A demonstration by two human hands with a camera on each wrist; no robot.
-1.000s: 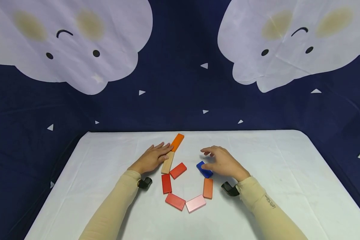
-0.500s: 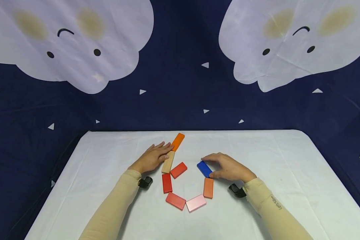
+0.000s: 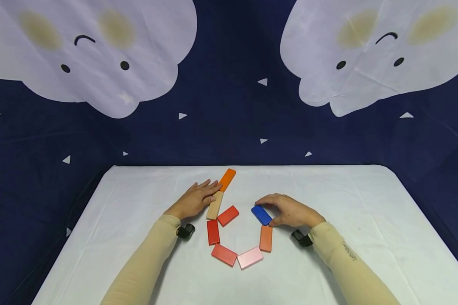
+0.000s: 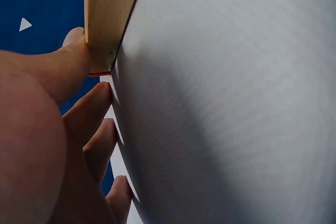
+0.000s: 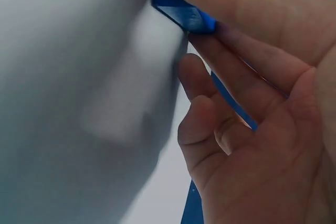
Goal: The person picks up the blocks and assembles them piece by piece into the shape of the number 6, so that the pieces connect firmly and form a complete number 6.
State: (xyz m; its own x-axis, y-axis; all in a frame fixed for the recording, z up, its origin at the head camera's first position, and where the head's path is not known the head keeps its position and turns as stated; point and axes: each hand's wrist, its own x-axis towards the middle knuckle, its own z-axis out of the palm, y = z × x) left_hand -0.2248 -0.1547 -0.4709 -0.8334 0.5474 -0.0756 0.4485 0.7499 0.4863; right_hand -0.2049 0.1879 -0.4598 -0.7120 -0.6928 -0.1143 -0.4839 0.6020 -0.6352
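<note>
My left hand (image 3: pixel 192 201) lies with its fingers stretched out, touching the plain wooden block (image 3: pixel 215 206) and the near end of the orange block (image 3: pixel 227 179). In the left wrist view the thumb rests against the wooden block (image 4: pixel 107 19). My right hand (image 3: pixel 293 212) pinches the blue block (image 3: pixel 261 215) between thumb and fingers at its two ends. The right wrist view shows only one end of that blue block (image 5: pixel 184 14), partly covered by the thumb. Just below it lies an orange-brown block (image 3: pixel 266 239), its far end close to the blue one.
Continuing the curve are a pink block (image 3: pixel 250 258), a light red block (image 3: pixel 224 255) and a darker red block (image 3: pixel 213 232). Another red block (image 3: pixel 228 216) lies inside the curve. A white cloth covers the table (image 3: pixel 137 186); a dark blue cloud-print backdrop (image 3: pixel 229 106) hangs behind.
My right hand has come down around the blue block, its thumb shifting from over the top to the near end. The left hand has stayed in place.
</note>
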